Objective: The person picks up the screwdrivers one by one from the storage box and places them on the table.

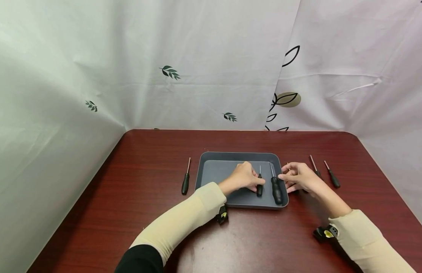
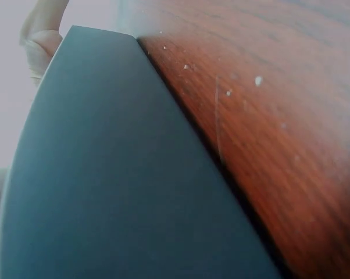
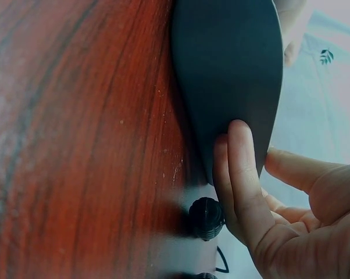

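A shallow grey tray (image 1: 211, 156) lies on the table. My left hand (image 1: 243, 176) reaches over it and pinches a small black-handled screwdriver (image 1: 259, 190), its shaft pointing to the far side. To the right of it in the tray lies a larger screwdriver (image 1: 276, 191) with a thick black handle. My right hand (image 1: 299, 177) grips the tray's right edge, thumb at the rim and fingers (image 3: 242, 151) against the outer wall. The left wrist view shows mostly the tray's near outer wall (image 2: 117, 151); the left fingers are largely hidden there.
One screwdriver (image 1: 185, 184) lies on the reddish-brown table (image 1: 146, 163) left of the tray. Two more, a nearer screwdriver (image 1: 314, 163) partly behind the right hand and an outer screwdriver (image 1: 333, 179), lie to the right. White patterned cloth (image 1: 197, 94) hangs behind the table.
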`<act>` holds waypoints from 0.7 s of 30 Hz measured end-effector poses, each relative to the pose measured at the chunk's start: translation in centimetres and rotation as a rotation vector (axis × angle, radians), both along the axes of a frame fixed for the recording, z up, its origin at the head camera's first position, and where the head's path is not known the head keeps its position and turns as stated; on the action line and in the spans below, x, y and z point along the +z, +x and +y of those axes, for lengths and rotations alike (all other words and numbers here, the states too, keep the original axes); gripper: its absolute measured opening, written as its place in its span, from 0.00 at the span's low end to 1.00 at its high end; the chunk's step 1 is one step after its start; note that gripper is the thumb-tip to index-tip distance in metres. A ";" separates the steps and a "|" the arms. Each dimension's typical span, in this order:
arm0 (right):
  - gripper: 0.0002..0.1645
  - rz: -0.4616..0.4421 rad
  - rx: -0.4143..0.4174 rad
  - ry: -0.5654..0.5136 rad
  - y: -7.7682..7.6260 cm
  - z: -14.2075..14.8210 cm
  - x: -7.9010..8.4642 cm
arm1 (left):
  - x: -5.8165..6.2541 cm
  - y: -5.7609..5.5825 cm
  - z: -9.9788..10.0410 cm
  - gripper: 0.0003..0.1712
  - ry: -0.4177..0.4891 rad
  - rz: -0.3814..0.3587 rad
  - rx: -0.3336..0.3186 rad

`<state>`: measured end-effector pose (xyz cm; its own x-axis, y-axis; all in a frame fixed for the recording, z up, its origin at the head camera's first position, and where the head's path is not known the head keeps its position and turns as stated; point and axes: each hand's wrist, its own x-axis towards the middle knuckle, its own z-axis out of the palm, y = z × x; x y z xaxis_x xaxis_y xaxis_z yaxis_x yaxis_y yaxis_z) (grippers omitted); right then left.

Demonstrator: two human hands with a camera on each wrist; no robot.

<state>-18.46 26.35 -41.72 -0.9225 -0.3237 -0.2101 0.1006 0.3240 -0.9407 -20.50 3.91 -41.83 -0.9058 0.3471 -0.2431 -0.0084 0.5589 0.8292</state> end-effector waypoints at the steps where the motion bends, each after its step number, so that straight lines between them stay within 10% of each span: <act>1: 0.25 -0.002 -0.002 0.000 0.0 0.0 0.0 | 0.0 0.0 -0.1 0.21 -0.001 0.000 -0.007; 21: 0.26 -0.011 -0.014 -0.002 -0.1 -0.1 0.2 | 0.3 0.1 -0.6 0.06 0.129 -0.112 0.007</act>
